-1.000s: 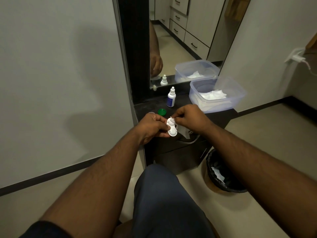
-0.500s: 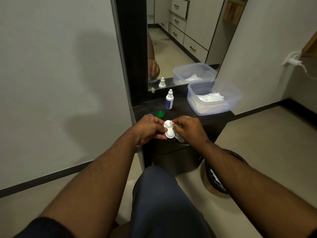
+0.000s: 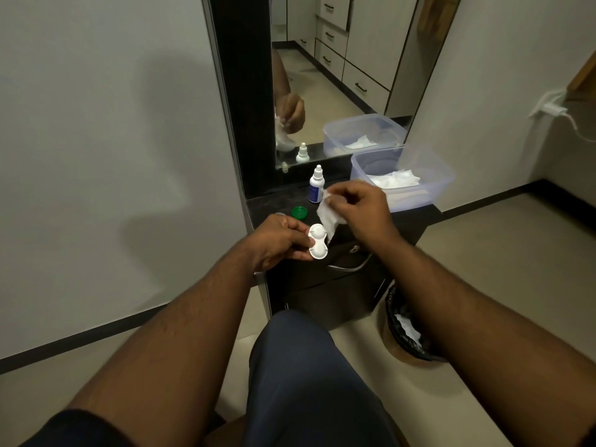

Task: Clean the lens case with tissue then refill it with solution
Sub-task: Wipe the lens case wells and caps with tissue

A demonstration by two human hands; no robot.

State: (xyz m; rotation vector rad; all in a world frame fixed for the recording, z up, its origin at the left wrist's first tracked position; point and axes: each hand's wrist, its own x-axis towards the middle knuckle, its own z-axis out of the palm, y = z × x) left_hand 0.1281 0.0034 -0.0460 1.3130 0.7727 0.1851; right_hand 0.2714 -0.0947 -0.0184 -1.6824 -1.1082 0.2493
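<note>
Fingers of the left hand (image 3: 277, 241) are curled around the white plastic double-well lens case (image 3: 317, 241) and pinch it by its left edge, above the front edge of the dark bench (image 3: 416, 217); the case stands almost upright, one well above the other, with the open wells turned to the camera; fingers of the right hand (image 3: 361, 204) are curled and pinch a crumpled white tissue (image 3: 328, 214), which hangs down just beside the upper well of the case; I cannot tell if the tissue touches it. On the bench, behind the hands, stands a small white solution bottle with a blue label (image 3: 316, 185), upright and with its cap on; a round green cap (image 3: 299, 212) lies near it to the left; a clear plastic box (image 3: 442, 179) with white tissues inside sits at the right side, in front of the mirror (image 3: 338, 75). On the floor beside the bench stands a bin with a black liner (image 3: 395, 321), with white paper in it.
</note>
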